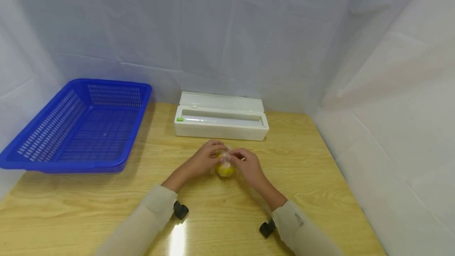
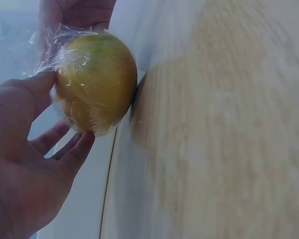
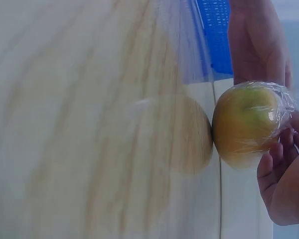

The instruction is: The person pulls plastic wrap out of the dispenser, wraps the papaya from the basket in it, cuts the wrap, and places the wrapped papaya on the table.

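Note:
A yellow-green round fruit (image 1: 224, 169) wrapped in clear cling film rests on the wooden table (image 1: 313, 185), held between both hands. My left hand (image 1: 207, 158) grips its left side. In the left wrist view, the thumb (image 2: 27, 92) and the fingers (image 2: 74, 149) of that hand curl round the fruit (image 2: 97, 79). My right hand (image 1: 245, 164) holds the right side. In the right wrist view its fingers (image 3: 276, 167) curl against the crumpled film on the fruit (image 3: 244, 124).
A white cling-film dispenser box (image 1: 221, 119) lies open behind the hands. An empty blue slotted basket (image 1: 76, 125) stands at the table's back left. White cloth walls close in the back and right sides. Bare tabletop lies in front of the hands.

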